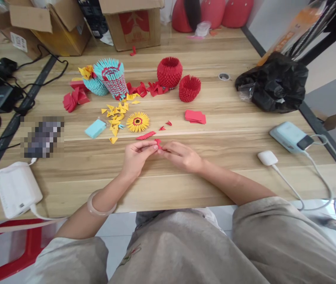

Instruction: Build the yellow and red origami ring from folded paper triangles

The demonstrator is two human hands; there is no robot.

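Pinch grip: we had the small red paper piece (158,142) between left hand (137,157) and right hand (184,157), red paper row (146,135) just beyond, long axis roughly left-right, left hand nearer.

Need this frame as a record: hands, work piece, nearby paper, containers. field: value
left hand: pinches small folded red paper piece
right hand: at same piece, exact grip unclear
just beyond: ridged red paper strip
nearby disc: round yellow-and-red folded-paper disc
flat stock: stacked red paper rectangles
farther back: blue-and-red folded-paper cylinder
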